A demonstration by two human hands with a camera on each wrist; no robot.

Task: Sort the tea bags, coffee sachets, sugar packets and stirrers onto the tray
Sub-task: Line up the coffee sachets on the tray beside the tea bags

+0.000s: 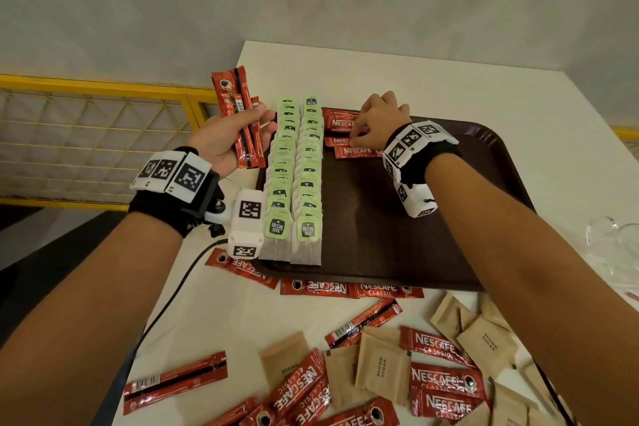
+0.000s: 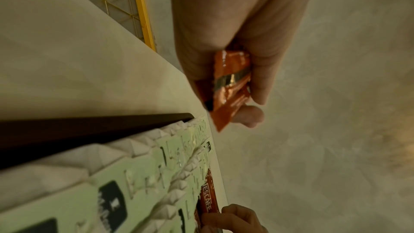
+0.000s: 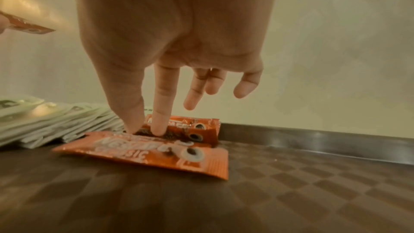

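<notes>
My left hand point(image 1: 224, 138) point(image 2: 224, 42) is raised just left of the tray and grips a bundle of red coffee sachets point(image 1: 242, 121) point(image 2: 228, 86). The dark brown tray point(image 1: 415, 235) point(image 3: 313, 183) carries two long rows of green-tagged tea bags point(image 1: 294, 176) point(image 3: 44, 121) along its left side. Beside them, three coffee sachets point(image 1: 356, 151) point(image 3: 156, 153) lie at the tray's far end. My right hand point(image 1: 377, 121) point(image 3: 146, 128) reaches down there, thumb and index fingertip touching the middle sachet point(image 1: 337, 141) point(image 3: 197, 135), the other fingers lifted. No stirrers are visible.
Loose coffee sachets point(image 1: 311, 287) and brown sugar packets point(image 1: 380, 367) are scattered on the white table in front of the tray. A black cable point(image 1: 166, 304) runs past the table's left edge. A yellow mesh railing point(image 1: 103, 86) stands to the left; clear plastic point(image 1: 605, 235) lies at right.
</notes>
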